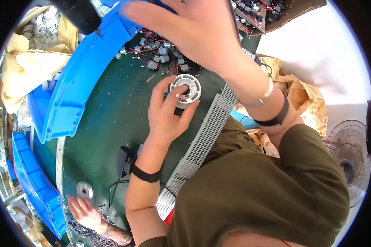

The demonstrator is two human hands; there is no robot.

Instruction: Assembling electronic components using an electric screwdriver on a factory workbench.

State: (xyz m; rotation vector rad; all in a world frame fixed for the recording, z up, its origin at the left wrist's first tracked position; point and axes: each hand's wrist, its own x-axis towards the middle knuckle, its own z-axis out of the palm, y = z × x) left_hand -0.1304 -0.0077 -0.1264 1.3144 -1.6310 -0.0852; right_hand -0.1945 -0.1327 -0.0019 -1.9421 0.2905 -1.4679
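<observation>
A: Take the perforated metal strip (200, 140) as our landmark. What lies farthest left of it?

B: A long blue bin (76, 82), well away. Left of the strip's lower end, a co-worker's hand (84, 212) is beside a white disc-like part (85, 189); I can't tell whether they touch.

A: And the wearer's left hand (165, 116)?

B: Just left of the strip's upper half. Thumb and fingers bend around the rim of a white round housing (191, 88), closed to its width, with one finger over the centre.

A: Which way does the housing point?

B: Its ringed face looks up at the camera. The outline is round, so I read only the axis through the middle hole, rising from the table. Fingers hide the left rim and part of the hole; the underside is mostly out of sight.

A: The right hand (191, 35)?

B: Beyond the strip's upper end, over small motors (163, 52). Fingers look stretched apart, but blur and the top edge obscure them; I can't tell whether it has hold of anything.

A: Right of the strip?

B: Crumpled brown paper (309, 99), then a fan (348, 164), partly cut off.
</observation>
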